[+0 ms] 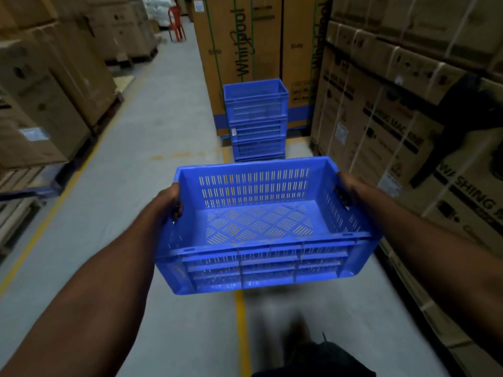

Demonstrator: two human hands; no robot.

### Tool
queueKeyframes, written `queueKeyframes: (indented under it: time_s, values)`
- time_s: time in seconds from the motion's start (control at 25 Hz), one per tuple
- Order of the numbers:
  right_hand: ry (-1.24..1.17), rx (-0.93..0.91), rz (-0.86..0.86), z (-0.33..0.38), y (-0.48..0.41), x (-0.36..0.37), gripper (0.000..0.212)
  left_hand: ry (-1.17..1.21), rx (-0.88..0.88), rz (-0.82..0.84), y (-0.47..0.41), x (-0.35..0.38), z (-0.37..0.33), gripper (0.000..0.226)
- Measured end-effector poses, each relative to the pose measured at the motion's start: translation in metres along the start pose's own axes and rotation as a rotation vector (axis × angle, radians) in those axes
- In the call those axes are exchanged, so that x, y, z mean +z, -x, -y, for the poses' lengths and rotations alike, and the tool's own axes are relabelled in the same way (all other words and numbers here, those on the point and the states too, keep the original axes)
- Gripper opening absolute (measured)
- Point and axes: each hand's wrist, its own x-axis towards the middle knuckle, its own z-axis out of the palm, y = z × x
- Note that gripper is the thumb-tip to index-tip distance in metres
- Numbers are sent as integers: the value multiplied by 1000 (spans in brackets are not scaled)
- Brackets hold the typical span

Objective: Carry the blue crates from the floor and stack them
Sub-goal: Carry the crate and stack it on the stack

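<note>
A blue crate [261, 227] of moulded plastic, smooth and faintly glossy, is seen with slotted walls and a perforated, lattice-patterned base. Beyond the crate, a stack of crates [257, 121] of the same ribbed blue plastic is shown. To either side of the crate, matt brown corrugated cardboard cartons [394, 110] are bound with pale strapping. Below the crate, a smooth grey concrete floor [152, 148] is marked with a worn yellow painted line [241, 322]. Far beyond, a red plastic chair [176, 23] is visible.
</note>
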Motion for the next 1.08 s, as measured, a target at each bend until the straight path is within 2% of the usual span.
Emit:
queueKeyframes:
  time_s: [0.16,0.28,0.4,0.56,0.72,0.88,1.08]
  values:
    - [-17,-24,-63,54,-90,3,43,-8,28,-13,-88,-3,-64,81]
    - [5,-41,-95,100,-160,-2,45,25,58,-116,-145,-3,-121,82]
    - [-29,-83,-180,154,-228,-14,56,42,74,-258,-186,1,-178,83]
    - [19,-125,-259,204,-335,-19,84,-64,67,-443,-243,-2,-248,90]
    - [-65,-185,-317,295,-355,-22,79,-82,78,-510,-321,-23,-312,94]
    - [-72,-264,-419,374,-425,-14,69,11,125,-575,-428,-54,-374,117]
    - [-60,-263,-496,455,-503,0,69,-26,155,-579,-524,-76,-455,105]
